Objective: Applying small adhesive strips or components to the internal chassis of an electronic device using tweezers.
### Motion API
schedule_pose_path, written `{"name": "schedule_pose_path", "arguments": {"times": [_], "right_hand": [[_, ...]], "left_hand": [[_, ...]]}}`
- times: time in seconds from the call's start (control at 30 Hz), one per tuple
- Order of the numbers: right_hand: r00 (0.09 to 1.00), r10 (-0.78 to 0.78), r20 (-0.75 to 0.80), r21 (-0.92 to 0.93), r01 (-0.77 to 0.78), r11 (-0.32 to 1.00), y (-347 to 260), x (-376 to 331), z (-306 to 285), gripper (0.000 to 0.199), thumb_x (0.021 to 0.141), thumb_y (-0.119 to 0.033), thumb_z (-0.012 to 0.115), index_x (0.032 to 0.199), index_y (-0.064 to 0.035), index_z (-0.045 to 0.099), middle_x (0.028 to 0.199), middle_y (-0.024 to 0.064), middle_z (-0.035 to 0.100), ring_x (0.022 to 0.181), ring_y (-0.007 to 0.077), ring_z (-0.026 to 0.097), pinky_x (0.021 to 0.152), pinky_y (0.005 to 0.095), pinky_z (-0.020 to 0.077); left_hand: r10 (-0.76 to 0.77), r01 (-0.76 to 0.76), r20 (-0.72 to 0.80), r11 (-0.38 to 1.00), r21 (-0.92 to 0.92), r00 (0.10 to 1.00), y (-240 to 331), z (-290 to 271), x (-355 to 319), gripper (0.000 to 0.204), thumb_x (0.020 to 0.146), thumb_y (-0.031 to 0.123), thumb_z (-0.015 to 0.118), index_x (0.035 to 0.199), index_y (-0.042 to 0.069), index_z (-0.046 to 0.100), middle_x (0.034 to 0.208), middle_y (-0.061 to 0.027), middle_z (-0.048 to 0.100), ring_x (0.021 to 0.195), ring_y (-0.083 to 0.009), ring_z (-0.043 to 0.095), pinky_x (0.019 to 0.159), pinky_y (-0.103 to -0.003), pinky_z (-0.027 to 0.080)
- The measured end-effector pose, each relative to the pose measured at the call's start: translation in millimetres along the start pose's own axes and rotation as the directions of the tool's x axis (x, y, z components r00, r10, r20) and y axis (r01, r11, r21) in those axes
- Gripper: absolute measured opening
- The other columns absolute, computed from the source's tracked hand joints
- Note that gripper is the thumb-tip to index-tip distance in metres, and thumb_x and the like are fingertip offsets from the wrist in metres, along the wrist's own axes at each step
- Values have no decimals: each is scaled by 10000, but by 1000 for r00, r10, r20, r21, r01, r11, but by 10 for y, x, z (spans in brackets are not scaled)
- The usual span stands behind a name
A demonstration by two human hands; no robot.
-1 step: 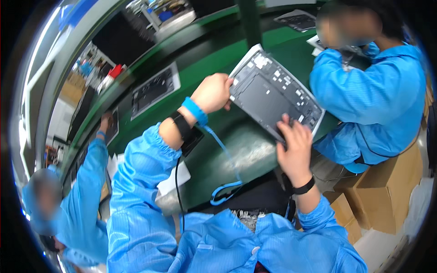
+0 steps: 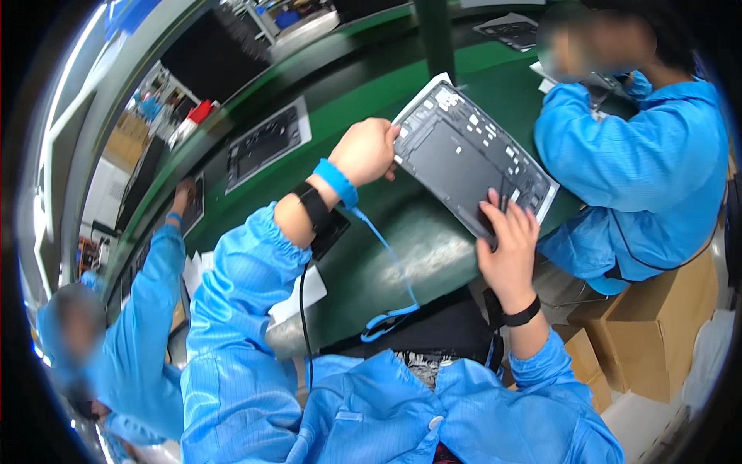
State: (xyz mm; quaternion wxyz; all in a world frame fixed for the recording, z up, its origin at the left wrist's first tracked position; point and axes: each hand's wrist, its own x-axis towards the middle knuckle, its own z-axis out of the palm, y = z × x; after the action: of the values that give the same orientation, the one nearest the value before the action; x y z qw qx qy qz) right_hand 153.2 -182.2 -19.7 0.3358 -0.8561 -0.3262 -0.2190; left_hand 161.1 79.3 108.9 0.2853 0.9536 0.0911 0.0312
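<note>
Over the worktop point(image 2: 429, 251), close to its near edge: a flat dark panel point(image 2: 456, 155), dotted with small white patches, slanted with one narrow end toward the far edge and a white border showing along its far sides. Pinched at the left corner between thumb and fingers of the left hand point(image 2: 363, 152), closed tightly round the rim. Over the panel's near right corner, the right hand point(image 2: 510, 247), with fingers loosely spread and slightly bent across the surface, thumb apart near the rim; impossible to tell whether gripping or merely resting there. Around the left wrist, a blue band point(image 2: 335, 183), trailing a blue cord point(image 2: 385, 240) down toward the worktop's near edge; around the right, a black band point(image 2: 522, 312). Farther left, along the worktop's far edge, another dark panel on a white sheet point(image 2: 267, 143), flat and well apart from both hands. Near the near edge, left of the cord, white paper point(image 2: 297, 298). At the worktop's right end, a co-worker in blue point(image 2: 641, 155); below, beside the near edge, cardboard boxes point(image 2: 657, 332). At far left, a second co-worker point(image 2: 143, 332), also in blue, with one arm stretched over the worktop.
</note>
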Motion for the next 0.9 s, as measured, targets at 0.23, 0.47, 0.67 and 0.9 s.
{"name": "schedule_pose_path", "arguments": {"times": [0.23,0.47,0.67,0.9], "right_hand": [[977,-183,111,201,158,967,40,33,250,475,736,42,652,1192,-87,646,1343,121,610,1201,351,583,1029,468,450],[854,-351,385,450,159,879,-328,214,30,509,722,105,630,1201,-66,642,1310,110,642,1216,354,586,1000,416,497],[698,-476,535,450,241,860,-437,272,202,489,740,-40,756,1216,-60,641,1365,115,613,1345,382,481,1126,458,388],[721,-441,534,583,63,810,-334,295,133,531,794,-36,702,1310,6,587,1421,171,569,1412,342,437,1163,446,326]], "left_hand": [[-437,361,-74,817,-450,896,-594,-153,-790,453,1075,329,430,968,-48,657,637,-61,637,514,-165,667,407,-239,428],[-660,423,-202,656,-625,724,-520,131,-2420,455,1052,363,506,844,-11,659,556,-36,601,434,-100,555,387,-220,384],[-499,625,-545,778,61,674,-749,760,-3046,407,964,322,650,703,9,656,459,-129,429,423,-256,513,462,-427,399],[-362,556,-576,807,199,733,-986,747,-3568,527,886,373,692,1342,124,601,1457,-241,424,1308,-459,424,1065,-536,363]]}}
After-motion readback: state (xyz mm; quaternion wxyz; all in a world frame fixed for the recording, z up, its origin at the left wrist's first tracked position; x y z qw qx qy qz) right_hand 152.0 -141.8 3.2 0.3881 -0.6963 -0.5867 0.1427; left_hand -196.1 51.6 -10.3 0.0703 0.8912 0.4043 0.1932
